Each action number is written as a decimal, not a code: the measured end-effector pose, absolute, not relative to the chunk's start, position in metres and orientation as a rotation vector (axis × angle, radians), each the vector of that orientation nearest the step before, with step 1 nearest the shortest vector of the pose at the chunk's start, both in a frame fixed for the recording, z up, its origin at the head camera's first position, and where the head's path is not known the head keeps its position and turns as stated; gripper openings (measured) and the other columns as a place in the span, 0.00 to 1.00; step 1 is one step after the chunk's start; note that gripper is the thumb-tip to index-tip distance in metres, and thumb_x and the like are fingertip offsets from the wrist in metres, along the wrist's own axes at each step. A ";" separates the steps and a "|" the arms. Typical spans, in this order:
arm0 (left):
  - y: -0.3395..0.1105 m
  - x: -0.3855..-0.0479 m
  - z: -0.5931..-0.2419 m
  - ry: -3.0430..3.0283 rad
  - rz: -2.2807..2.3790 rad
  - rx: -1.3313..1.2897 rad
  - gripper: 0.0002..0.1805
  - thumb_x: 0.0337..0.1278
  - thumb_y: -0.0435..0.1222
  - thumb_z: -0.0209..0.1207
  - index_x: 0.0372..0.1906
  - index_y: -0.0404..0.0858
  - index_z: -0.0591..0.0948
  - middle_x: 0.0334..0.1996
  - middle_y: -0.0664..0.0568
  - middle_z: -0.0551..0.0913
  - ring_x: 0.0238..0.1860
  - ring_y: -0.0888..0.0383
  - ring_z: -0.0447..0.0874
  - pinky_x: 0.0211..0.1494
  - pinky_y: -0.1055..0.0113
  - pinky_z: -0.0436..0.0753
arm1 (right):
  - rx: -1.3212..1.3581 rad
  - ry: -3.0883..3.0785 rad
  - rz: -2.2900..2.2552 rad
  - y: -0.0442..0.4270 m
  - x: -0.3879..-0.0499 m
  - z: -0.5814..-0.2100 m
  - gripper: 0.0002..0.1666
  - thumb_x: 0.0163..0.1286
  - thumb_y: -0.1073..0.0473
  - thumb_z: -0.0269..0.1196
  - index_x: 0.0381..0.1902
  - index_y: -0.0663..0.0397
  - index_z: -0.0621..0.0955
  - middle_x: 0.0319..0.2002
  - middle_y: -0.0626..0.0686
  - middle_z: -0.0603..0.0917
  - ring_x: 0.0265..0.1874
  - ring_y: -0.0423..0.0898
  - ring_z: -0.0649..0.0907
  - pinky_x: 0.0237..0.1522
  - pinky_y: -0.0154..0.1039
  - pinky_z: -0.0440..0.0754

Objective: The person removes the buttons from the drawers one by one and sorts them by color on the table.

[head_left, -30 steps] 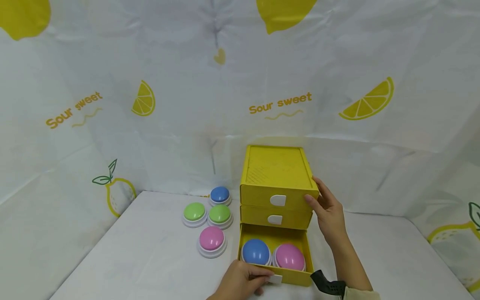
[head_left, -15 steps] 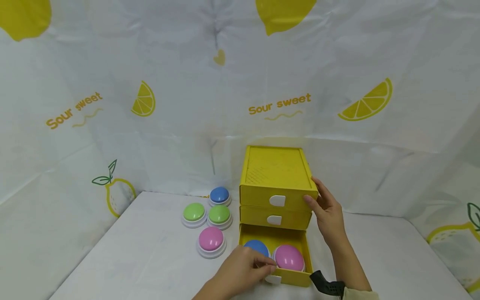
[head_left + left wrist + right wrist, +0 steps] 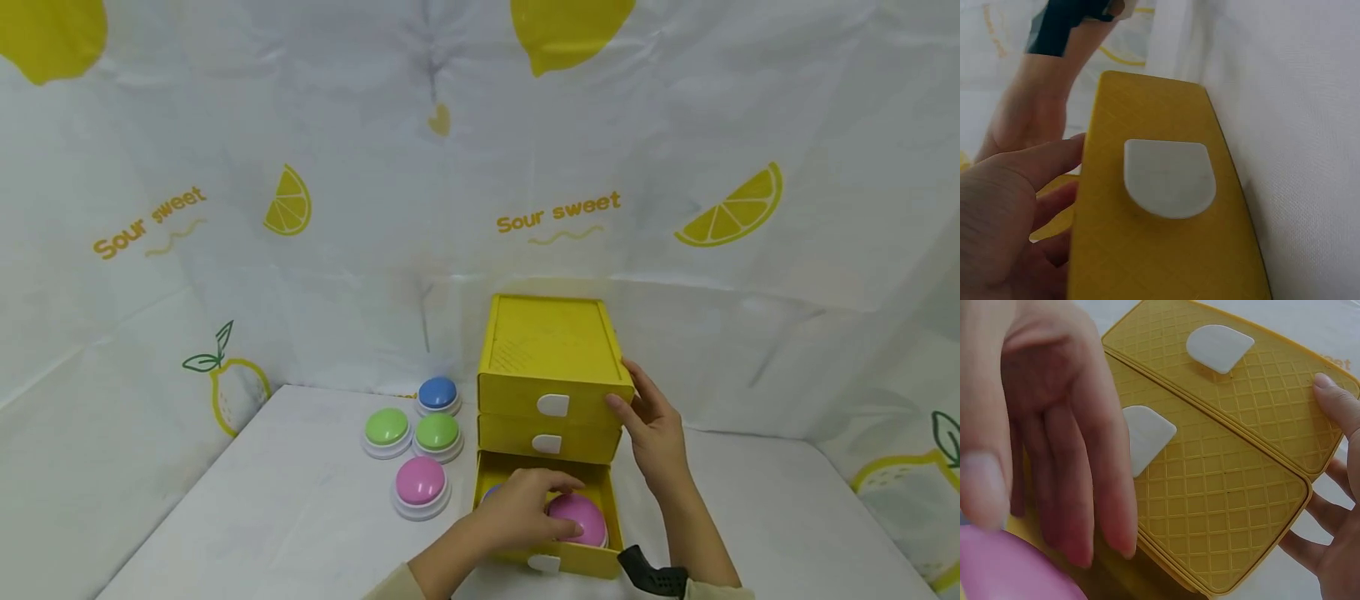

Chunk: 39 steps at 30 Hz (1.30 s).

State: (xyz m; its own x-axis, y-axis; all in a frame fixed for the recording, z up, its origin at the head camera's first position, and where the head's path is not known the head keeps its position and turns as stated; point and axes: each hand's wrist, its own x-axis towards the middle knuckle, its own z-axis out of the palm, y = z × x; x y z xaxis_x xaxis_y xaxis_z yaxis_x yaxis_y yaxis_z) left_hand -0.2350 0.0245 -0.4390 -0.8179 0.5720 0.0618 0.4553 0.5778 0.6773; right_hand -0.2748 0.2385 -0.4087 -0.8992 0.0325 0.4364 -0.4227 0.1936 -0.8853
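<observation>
A yellow drawer cabinet (image 3: 555, 342) stands on the table with its bottom drawer (image 3: 592, 560) pulled out. My left hand (image 3: 517, 512) is inside that drawer, its thumb at the pink dome button (image 3: 583, 512) and its fingers spread above it. The right wrist view has these left fingers fairly straight over the pink dome. Beneath the hand, the blue dome button (image 3: 491, 492) is mostly hidden. My right hand (image 3: 658, 437) grips the cabinet's upper right edge, thumb on the front and fingers round the side. In the left wrist view the drawer front bears a white tab (image 3: 1170, 178).
Left of the cabinet stand a blue button (image 3: 437, 393), a pink button (image 3: 420, 483) and two green ones, the nearer green button (image 3: 437, 433) close to the cabinet. A white lemon-print cloth (image 3: 360, 275) hangs behind the table.
My left hand has left the drawer's front edge and white tab and moved up and right over the pink button. My right hand keeps its hold; the drawer stays out.
</observation>
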 end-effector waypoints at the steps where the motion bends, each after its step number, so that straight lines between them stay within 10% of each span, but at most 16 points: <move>1: 0.026 -0.237 -0.441 2.635 1.051 0.871 0.25 0.55 0.48 0.72 0.59 0.50 0.84 0.53 0.63 0.87 0.54 0.70 0.82 0.56 0.74 0.82 | 0.366 -2.116 1.756 0.238 -0.275 -0.409 0.34 0.78 0.58 0.58 0.78 0.43 0.64 0.74 0.39 0.70 0.59 0.21 0.75 0.56 0.17 0.75; 22: 0.034 -0.266 -0.452 2.535 0.906 0.950 0.24 0.52 0.47 0.74 0.56 0.50 0.86 0.46 0.67 0.87 0.36 0.76 0.76 0.42 0.79 0.77 | 0.353 -2.114 1.789 0.238 -0.278 -0.410 0.34 0.77 0.58 0.58 0.78 0.42 0.65 0.73 0.38 0.70 0.61 0.21 0.74 0.56 0.17 0.75; 39: 0.031 -0.266 -0.452 2.501 1.056 1.064 0.21 0.49 0.45 0.76 0.51 0.52 0.88 0.53 0.65 0.85 0.55 0.73 0.75 0.58 0.76 0.79 | 0.336 -2.134 1.758 0.239 -0.275 -0.409 0.34 0.77 0.56 0.58 0.78 0.41 0.64 0.75 0.41 0.70 0.60 0.21 0.75 0.56 0.17 0.75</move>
State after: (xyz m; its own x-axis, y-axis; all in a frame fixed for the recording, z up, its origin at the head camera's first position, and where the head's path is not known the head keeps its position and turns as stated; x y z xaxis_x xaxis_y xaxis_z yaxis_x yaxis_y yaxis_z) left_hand -0.2665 0.0306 -0.4517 -0.7118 0.6991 0.0688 0.5367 0.4781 0.6952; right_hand -0.2755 0.2393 -0.4087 -0.9091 0.0410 0.4145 -0.3990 0.2001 -0.8948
